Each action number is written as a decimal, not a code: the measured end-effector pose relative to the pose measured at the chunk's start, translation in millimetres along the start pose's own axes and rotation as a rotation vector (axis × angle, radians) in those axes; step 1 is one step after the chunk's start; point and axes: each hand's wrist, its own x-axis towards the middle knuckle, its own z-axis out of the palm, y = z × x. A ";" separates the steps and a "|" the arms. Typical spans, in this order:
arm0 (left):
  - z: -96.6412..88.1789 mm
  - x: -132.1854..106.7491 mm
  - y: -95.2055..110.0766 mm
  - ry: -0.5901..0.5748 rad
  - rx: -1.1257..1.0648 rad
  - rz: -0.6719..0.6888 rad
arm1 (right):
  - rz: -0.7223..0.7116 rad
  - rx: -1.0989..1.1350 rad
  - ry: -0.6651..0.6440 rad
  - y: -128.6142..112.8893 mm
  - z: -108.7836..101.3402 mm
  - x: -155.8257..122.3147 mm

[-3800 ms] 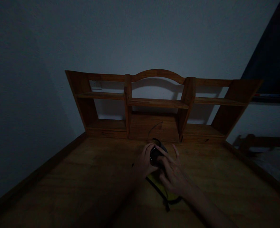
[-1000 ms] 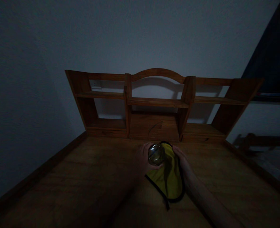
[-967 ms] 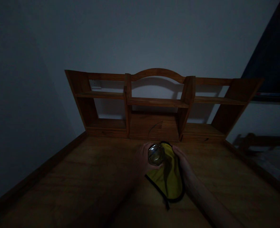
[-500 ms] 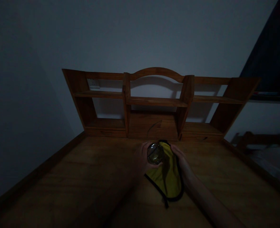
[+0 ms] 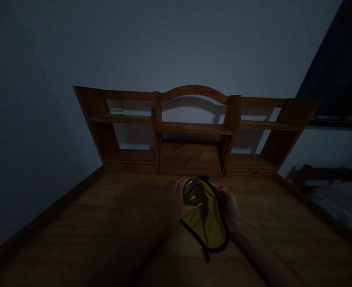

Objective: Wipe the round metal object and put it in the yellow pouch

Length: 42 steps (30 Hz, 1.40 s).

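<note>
My left hand (image 5: pixel 177 201) is wrapped around a clear glass (image 5: pixel 193 191), whose round rim faces up toward me. Against the glass's right side lies a yellow cloth (image 5: pixel 210 223) with black edging and a short black tab at its lower end. My right hand (image 5: pixel 228 201) grips the cloth along its upper right edge, with some fingers hidden behind it. The lower part of the cloth hangs loose over the table. Dim light hides the base of the glass.
The wooden table (image 5: pixel 128 223) has raised side edges. A wooden shelf unit (image 5: pixel 193 127) with several compartments stands along its back, against a pale wall (image 5: pixel 176 44). Beyond the right edge is a pale bundle (image 5: pixel 340 203) by a wooden rail.
My right hand has shifted slightly along the cloth's edge, its fingers more bent. The glass stays in my left hand. The whole view has moved a little.
</note>
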 end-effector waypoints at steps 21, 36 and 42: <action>-3.2 -2.3 4.8 -0.073 0.061 0.022 | 0.000 -0.160 0.047 -7.2 12.9 -7.6; -8.6 1.2 11.2 -0.029 0.112 -0.003 | 0.090 -0.086 0.059 -8.1 7.9 -6.6; -4.8 -0.2 8.8 -0.023 0.052 -0.035 | -0.130 -0.348 0.045 -5.5 3.9 -4.8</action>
